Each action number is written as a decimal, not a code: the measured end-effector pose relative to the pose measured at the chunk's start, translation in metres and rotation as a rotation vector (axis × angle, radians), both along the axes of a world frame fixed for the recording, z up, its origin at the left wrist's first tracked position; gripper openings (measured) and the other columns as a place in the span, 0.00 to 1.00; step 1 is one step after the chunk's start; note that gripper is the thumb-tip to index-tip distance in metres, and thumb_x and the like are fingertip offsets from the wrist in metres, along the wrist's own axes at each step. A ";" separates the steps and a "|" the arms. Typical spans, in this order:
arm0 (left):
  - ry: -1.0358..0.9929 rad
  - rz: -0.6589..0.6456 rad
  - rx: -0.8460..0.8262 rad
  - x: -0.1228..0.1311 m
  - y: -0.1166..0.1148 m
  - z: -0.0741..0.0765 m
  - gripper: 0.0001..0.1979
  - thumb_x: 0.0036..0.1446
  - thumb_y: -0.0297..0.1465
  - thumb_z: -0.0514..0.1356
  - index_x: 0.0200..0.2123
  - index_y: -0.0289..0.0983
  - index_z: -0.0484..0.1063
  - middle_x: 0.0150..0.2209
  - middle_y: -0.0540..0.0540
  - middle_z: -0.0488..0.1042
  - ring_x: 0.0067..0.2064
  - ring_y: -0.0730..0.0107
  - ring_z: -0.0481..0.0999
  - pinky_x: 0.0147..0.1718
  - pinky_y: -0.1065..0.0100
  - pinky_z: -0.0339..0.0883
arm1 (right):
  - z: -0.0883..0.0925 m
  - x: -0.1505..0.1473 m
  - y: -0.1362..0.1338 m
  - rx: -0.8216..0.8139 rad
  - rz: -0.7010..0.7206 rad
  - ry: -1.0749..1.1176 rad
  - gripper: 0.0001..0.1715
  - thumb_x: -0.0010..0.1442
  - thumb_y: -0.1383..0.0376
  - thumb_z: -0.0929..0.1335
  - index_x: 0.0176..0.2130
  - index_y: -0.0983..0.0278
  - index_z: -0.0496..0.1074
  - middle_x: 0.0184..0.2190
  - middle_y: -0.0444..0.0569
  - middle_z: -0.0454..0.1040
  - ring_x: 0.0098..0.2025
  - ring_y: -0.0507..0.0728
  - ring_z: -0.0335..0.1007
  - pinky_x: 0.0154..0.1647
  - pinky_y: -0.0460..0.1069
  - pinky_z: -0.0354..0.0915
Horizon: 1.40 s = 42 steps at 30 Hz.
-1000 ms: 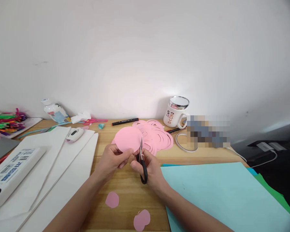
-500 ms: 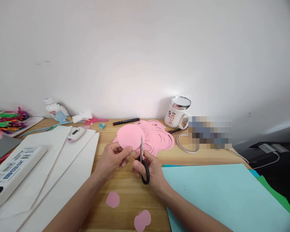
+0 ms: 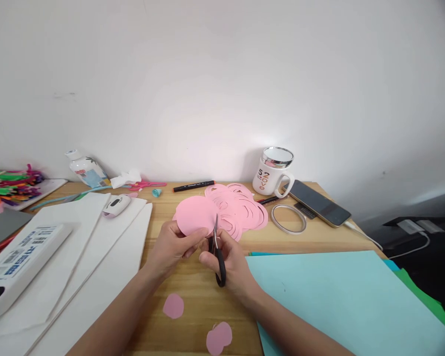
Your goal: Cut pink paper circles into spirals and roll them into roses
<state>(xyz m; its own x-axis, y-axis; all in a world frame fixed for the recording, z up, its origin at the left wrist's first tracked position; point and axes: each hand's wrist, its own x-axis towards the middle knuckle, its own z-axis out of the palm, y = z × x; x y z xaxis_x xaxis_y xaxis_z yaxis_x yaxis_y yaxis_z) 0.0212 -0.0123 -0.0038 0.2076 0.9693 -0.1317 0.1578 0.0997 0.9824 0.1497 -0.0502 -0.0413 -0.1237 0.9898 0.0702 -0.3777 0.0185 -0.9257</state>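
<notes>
My left hand (image 3: pixel 172 244) pinches the lower edge of a round pink paper disc (image 3: pixel 195 215) and holds it up over the wooden table (image 3: pixel 193 291). My right hand (image 3: pixel 232 259) grips black-handled scissors (image 3: pixel 218 254), blades pointing up into the disc's right edge. Behind the disc lies a pile of pink paper rings and offcuts (image 3: pixel 241 207). Two small pink cut-outs (image 3: pixel 173 305) (image 3: pixel 218 338) lie on the table near my forearms.
White sheets (image 3: pixel 92 247) and a white box (image 3: pixel 20 257) lie at the left, with a stapler-like white device (image 3: pixel 115 205). Light blue paper (image 3: pixel 341 296) covers the right. A mug (image 3: pixel 272 170), phone (image 3: pixel 317 201), tape ring (image 3: pixel 288 218), black marker (image 3: pixel 193 186) and bottle (image 3: pixel 85 169) line the back.
The pink disc has tilted and dropped slightly leftward, and the scissors have shifted a little down with it. Both hands keep their grips.
</notes>
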 end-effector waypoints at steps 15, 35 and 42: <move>0.000 0.009 0.015 -0.001 0.002 0.001 0.18 0.43 0.37 0.63 0.12 0.35 0.61 0.10 0.56 0.54 0.15 0.82 0.51 0.14 0.74 0.43 | -0.008 -0.001 -0.001 -0.059 0.029 0.016 0.18 0.46 0.56 0.72 0.31 0.61 0.63 0.17 0.36 0.58 0.19 0.48 0.51 0.20 0.44 0.52; -0.023 -0.011 -0.029 -0.002 0.004 -0.001 0.19 0.41 0.39 0.65 0.14 0.35 0.61 0.10 0.57 0.55 0.14 0.83 0.51 0.14 0.74 0.42 | 0.001 -0.001 -0.001 -0.068 0.008 0.000 0.24 0.40 0.56 0.75 0.31 0.62 0.62 0.22 0.40 0.65 0.24 0.50 0.57 0.23 0.44 0.55; -0.044 -0.002 -0.033 -0.001 0.003 0.001 0.18 0.42 0.38 0.65 0.13 0.35 0.62 0.09 0.57 0.54 0.14 0.83 0.50 0.15 0.74 0.41 | -0.004 0.000 -0.001 -0.055 0.027 0.019 0.23 0.44 0.55 0.73 0.33 0.62 0.62 0.21 0.38 0.61 0.22 0.48 0.51 0.20 0.44 0.49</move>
<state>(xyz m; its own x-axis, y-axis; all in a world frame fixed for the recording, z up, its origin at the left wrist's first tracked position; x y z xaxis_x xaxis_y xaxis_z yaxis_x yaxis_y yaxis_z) 0.0201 -0.0094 -0.0025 0.2163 0.9640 -0.1544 0.1146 0.1320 0.9846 0.1498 -0.0513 -0.0450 -0.1491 0.9887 0.0179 -0.3946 -0.0429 -0.9178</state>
